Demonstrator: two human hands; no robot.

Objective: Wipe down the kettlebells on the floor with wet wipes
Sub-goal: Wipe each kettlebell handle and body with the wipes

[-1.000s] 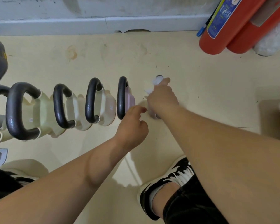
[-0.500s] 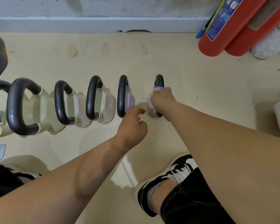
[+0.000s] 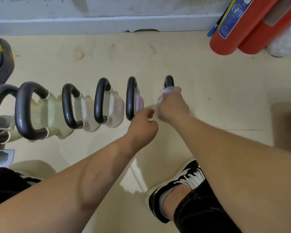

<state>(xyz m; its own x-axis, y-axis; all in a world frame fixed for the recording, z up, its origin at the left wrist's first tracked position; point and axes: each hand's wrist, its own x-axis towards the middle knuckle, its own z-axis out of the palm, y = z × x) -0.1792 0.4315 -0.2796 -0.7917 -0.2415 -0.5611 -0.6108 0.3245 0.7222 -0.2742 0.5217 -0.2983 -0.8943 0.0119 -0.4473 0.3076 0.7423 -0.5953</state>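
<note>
Head camera looks down on a line of kettlebells standing on the cream vinyl floor (image 3: 208, 84), running from the left edge to the middle of the frame. At the right end of that line, near the centre, stands the small pale pink kettlebell with a black loop handle (image 3: 169, 80). The right hand (image 3: 173, 105) is on it, fingers curled round a crumpled white wet wipe (image 3: 165, 93) and pressing it against the body just under the handle, so most of the bell is hidden.

The left hand (image 3: 144, 127) hovers just below and to the left. Its fingers are loosely curled with nothing in them that I can see, and its forefinger is close to the neighbouring pink kettlebell (image 3: 139, 103); I cannot tell whether it touches. Further left stand the cream kettlebells with black handles (image 3: 114, 105). Two red fire extinguishers (image 3: 233, 31) sit in the upper right corner.

To my eye this bell is light enough to slide or tip under rubbing. I would steady its handle with the free left hand, draw the wipe round the whole loop, then work round the body down to the floor, turning to a fresh face of the wipe
</note>
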